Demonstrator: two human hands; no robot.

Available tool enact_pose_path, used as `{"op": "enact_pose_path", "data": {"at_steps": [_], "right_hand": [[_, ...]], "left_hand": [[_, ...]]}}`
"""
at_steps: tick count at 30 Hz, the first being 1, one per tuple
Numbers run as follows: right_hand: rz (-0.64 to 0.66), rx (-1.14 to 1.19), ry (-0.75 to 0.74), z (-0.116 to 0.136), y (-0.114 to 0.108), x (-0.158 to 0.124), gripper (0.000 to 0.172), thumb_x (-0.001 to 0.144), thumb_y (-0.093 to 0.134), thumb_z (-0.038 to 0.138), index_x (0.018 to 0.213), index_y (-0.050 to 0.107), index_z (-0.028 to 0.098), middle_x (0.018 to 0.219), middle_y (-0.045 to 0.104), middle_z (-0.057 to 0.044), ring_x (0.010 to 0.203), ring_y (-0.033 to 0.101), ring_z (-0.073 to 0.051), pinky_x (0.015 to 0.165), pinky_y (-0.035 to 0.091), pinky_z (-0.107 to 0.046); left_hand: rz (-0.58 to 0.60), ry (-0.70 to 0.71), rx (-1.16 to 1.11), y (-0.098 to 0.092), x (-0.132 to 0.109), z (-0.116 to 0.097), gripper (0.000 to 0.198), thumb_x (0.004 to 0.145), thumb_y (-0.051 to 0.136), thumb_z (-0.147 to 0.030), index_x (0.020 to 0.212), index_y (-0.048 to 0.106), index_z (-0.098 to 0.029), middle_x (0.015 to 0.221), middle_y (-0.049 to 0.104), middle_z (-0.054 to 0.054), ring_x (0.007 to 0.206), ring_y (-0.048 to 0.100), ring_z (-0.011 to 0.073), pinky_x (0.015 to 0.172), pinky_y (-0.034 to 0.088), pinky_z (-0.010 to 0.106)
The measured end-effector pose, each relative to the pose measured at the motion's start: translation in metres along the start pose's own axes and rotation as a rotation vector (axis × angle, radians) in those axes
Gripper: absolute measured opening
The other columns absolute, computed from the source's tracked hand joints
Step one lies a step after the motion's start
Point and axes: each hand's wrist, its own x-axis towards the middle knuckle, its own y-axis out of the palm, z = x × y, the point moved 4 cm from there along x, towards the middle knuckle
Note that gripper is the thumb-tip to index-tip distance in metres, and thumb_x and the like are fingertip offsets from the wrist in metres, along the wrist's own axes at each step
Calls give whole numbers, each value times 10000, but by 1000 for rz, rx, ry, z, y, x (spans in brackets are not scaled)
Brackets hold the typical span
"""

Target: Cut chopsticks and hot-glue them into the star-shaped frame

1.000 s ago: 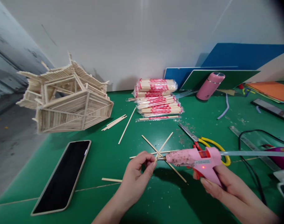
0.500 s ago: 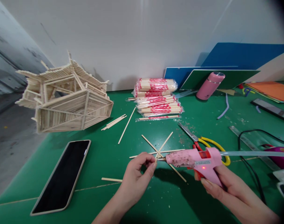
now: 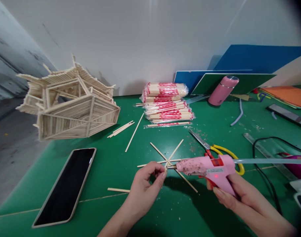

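My right hand (image 3: 241,196) is wrapped round the handle of a pink hot glue gun (image 3: 197,165), its red light lit and a clear glue stick (image 3: 269,161) running out of its back. The metal nozzle reaches to the fingertips of my left hand (image 3: 147,184). That hand is closed in a pinch on the near end of a thin wooden stick (image 3: 175,148), partly hidden by the fingers. Other sticks cross there, one slanting (image 3: 157,151) and one nearly level (image 3: 147,164). Another stick (image 3: 118,190) runs out from behind my left wrist.
A wooden stick model (image 3: 78,115) stands at the left, above a phone (image 3: 65,187). Wrapped stick bundles (image 3: 167,110) lie at the back, loose sticks (image 3: 121,129) beside them. Scissors (image 3: 202,141), a pink flask (image 3: 223,91), a ruler (image 3: 264,153) and a black cord (image 3: 255,154) are at the right.
The glue gun has shifted very slightly, its nozzle still at my left fingertips. Both hands keep their grips, and the sticks lie as before.
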Motion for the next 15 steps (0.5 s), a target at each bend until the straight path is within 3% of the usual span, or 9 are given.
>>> {"op": "enact_pose_path", "data": {"at_steps": [3, 7, 15], "right_hand": [[-18, -25, 10, 0, -1, 0, 152, 753, 538, 379, 723, 539, 230, 621, 490, 16, 578, 490, -128, 478, 443, -181], [18, 11, 42, 2, 0, 0, 198, 765, 509, 409, 841, 553, 232, 723, 556, -14, 668, 527, -157, 564, 474, -218], [-9, 44, 51, -1, 1, -2, 185, 753, 524, 419, 786, 554, 240, 662, 529, 5, 598, 505, -139, 507, 454, -202]], "left_hand": [[-6, -2, 1, 0, 1, 0, 88, 770, 497, -211, 707, 540, -168, 657, 491, -15, 603, 434, 98, 552, 340, 200], [-9, -3, 3, 0, 0, -1, 84, 761, 505, -204, 696, 543, -167, 651, 498, -17, 602, 439, 97, 549, 341, 197], [-20, -20, -22, 0, 0, 1, 82, 756, 510, -213, 701, 546, -166, 653, 508, -14, 608, 447, 102, 561, 357, 204]]}}
